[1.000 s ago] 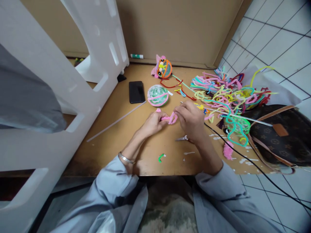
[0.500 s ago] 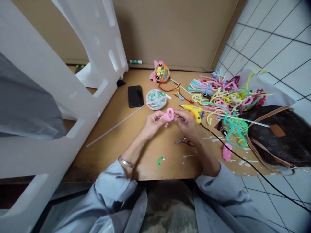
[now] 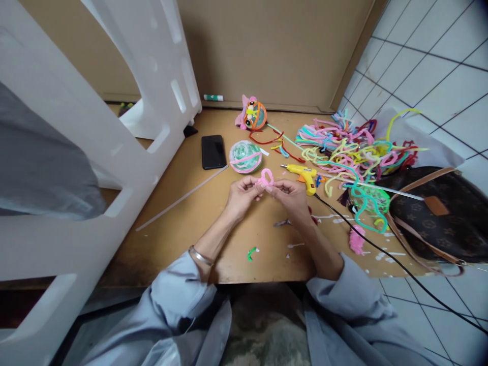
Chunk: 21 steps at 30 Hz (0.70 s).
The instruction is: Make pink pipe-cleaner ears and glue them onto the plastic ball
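Between my two hands is a pink pipe cleaner [image 3: 267, 176] bent into a loop, its round part standing up above the fingertips. My left hand [image 3: 244, 194] pinches its left side. My right hand [image 3: 291, 197] pinches it at the lower right, thumb toward the left hand. Just beyond lies a green and white ball [image 3: 245, 156] with a pink band around it. A yellow glue gun [image 3: 303, 176] rests close to the right hand. Scissors [image 3: 282, 222] lie partly hidden under the right forearm.
A black phone [image 3: 213, 152] and a thin white stick [image 3: 181, 198] lie at left. A decorated ball with a face [image 3: 254, 114] sits at the back. Tangled pipe cleaners [image 3: 343, 140] and a brown handbag [image 3: 438, 218] fill the right. The glue gun's black cord [image 3: 366, 236] crosses the table edge.
My right fingers have moved left and in against the base of the pink loop, closer to my left hand. The loop has tilted and its opening looks different.
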Tool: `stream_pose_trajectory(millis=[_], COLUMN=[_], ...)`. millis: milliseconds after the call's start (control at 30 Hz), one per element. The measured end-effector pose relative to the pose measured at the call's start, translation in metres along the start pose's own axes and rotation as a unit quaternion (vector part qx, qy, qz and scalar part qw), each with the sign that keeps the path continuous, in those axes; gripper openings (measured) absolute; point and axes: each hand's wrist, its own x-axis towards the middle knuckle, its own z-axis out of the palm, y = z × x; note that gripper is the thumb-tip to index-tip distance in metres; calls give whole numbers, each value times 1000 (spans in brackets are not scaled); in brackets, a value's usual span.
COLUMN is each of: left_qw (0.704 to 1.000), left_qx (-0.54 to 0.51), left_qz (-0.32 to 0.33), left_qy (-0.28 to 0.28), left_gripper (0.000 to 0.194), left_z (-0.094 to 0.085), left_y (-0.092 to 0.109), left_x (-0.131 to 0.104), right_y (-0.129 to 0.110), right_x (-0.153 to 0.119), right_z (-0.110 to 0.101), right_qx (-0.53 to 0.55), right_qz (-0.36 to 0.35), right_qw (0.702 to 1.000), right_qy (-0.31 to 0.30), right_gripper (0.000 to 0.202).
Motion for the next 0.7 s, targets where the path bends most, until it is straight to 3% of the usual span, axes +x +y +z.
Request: stream_pose_trajectory(millis=[133,333,700], left_qw=[999,994,997], left_qx=[31,82,52], left_qz=[8,20,27], left_qy=[-29,-62,-50], left_gripper=[49,51,54], left_z=[-3,-8,-1], left_y=[1,1,6], left_x=[0,1,-4], right_y=[-1,-1,0], right_x=[2,3,0], right_z=[-2,-4,-2], right_qx=[14,-6,12], right_qz=[31,22,32], right_qw=[999,1000,999], right_qy=[-4,7,12], right_gripper=[38,40,40])
